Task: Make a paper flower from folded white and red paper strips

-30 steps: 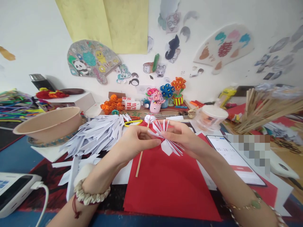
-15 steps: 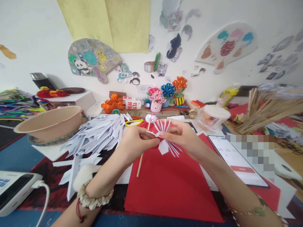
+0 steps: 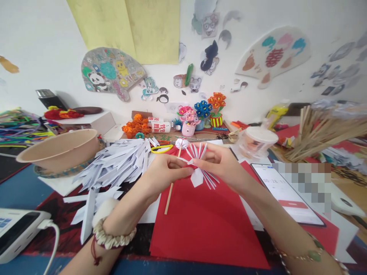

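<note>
Above a red sheet of paper (image 3: 200, 225), both hands pinch the middle of a bundle of folded white paper strips (image 3: 198, 179), whose ends fan out above and below the fingers. My left hand (image 3: 169, 166) comes from the left, its thumb and fingers closed on the bundle. My right hand (image 3: 215, 160) grips it from the other side, thumb pressed on the centre. Under my left hand runs a thin wooden stick (image 3: 169, 198), with a crumpled white paper ball (image 3: 182, 143) near its far end. A pile of folded white strips (image 3: 117, 162) lies to the left.
A beige basin (image 3: 60, 151) stands at the left, near a white device with a cable (image 3: 23, 233). At the right lie a phone (image 3: 286, 194) and a bunch of wooden sticks (image 3: 321, 130). Small flower pots (image 3: 189, 128) and a lidded cup (image 3: 258, 139) stand behind.
Both hands keep their hold on the bundle of white strips, with hardly any visible movement. The whole view has shifted very slightly.
</note>
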`<control>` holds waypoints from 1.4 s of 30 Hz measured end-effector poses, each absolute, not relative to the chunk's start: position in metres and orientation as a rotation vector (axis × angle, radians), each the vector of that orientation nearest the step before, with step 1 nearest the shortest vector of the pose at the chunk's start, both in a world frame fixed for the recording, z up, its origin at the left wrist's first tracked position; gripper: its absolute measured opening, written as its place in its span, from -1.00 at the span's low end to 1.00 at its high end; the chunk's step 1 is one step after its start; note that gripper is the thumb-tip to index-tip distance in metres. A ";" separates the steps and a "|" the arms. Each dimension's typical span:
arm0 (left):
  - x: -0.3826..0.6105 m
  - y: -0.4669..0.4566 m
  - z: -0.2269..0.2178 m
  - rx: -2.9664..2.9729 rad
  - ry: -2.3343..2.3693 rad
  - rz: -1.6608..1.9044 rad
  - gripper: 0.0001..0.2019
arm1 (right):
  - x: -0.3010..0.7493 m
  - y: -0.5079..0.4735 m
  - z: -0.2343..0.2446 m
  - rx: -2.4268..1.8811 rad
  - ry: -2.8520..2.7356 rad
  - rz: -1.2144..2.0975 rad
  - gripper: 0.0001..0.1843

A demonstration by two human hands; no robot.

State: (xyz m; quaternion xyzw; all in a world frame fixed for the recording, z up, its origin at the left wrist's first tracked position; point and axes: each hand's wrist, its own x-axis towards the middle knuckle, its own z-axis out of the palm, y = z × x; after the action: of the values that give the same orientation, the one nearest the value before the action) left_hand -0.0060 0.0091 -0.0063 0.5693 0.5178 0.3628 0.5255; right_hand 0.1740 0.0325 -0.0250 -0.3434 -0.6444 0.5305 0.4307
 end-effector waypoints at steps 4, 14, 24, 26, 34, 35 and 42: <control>-0.006 0.008 -0.006 1.508 1.350 0.882 -0.85 | 0.173 0.032 -0.027 -0.862 -1.649 1.302 -0.63; -0.003 0.010 -0.017 1.618 1.537 0.973 -0.84 | 0.166 0.029 -0.037 -0.919 -1.717 1.013 -0.49; -0.019 0.004 0.011 1.656 1.067 1.011 -0.78 | 0.178 0.032 -0.020 -0.781 -1.302 1.697 -0.76; -0.022 0.003 0.014 1.838 1.020 1.041 -0.73 | 0.179 0.032 -0.020 -0.761 -1.285 1.753 -0.70; -0.019 0.005 0.008 2.312 1.128 1.241 -0.93 | 0.180 0.036 -0.030 -0.752 -1.283 1.898 -0.74; -0.019 0.005 0.008 2.231 1.136 1.256 -0.89 | 0.180 0.037 -0.032 -0.744 -1.291 1.846 -0.73; -0.017 0.008 0.000 1.559 1.151 1.224 -0.73 | 0.175 0.034 -0.032 -0.521 -1.577 1.638 -0.56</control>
State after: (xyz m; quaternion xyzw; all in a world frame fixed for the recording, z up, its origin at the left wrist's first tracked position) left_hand -0.0170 0.0083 0.0000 0.6197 0.4577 0.4865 0.4120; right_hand 0.1753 0.0340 -0.0322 -0.2053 -0.6216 0.6454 0.3936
